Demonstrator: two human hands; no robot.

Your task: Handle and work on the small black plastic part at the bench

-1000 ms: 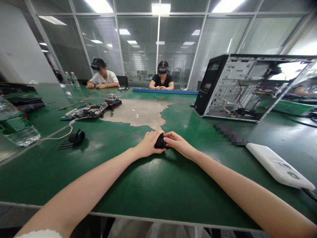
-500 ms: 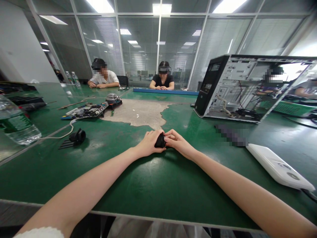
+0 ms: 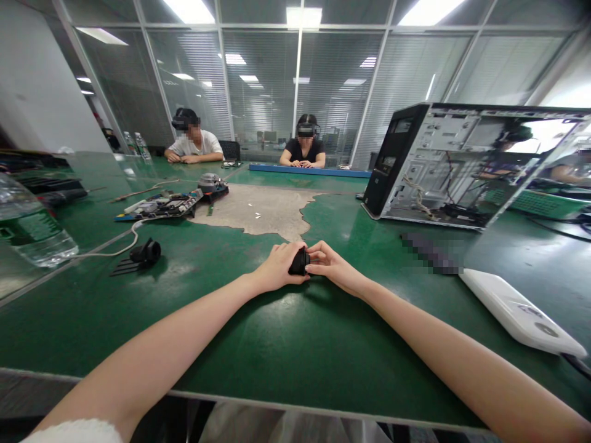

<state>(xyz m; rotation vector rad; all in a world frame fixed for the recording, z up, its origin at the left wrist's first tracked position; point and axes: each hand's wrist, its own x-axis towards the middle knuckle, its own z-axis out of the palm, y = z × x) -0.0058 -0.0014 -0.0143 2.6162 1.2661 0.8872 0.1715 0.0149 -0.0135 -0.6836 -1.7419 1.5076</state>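
Observation:
Near the middle of the green table point(image 3: 295, 344), a small black part point(image 3: 298, 263) sits between my two hands. My left hand point(image 3: 278, 266) is wrapped round its left side, thumb below and fingers above. On its right side, the fingertips and thumb of my right hand point(image 3: 327, 261) pinch the part. Its finer shape is partly hidden by the fingers. Another black part point(image 3: 146, 252) with several thin prongs lies to the left.
Circuit boards point(image 3: 159, 206) and a water bottle point(image 3: 34, 224) are at the left. An open computer case point(image 3: 397, 160) stands at the right, with a white device point(image 3: 517, 307) nearer me. Two people point(image 3: 305, 147) sit across the table; others are visible behind the case.
The thumb and fingers of my right hand have shifted slightly on the black part, showing more of its right side. My left hand has kept its place.

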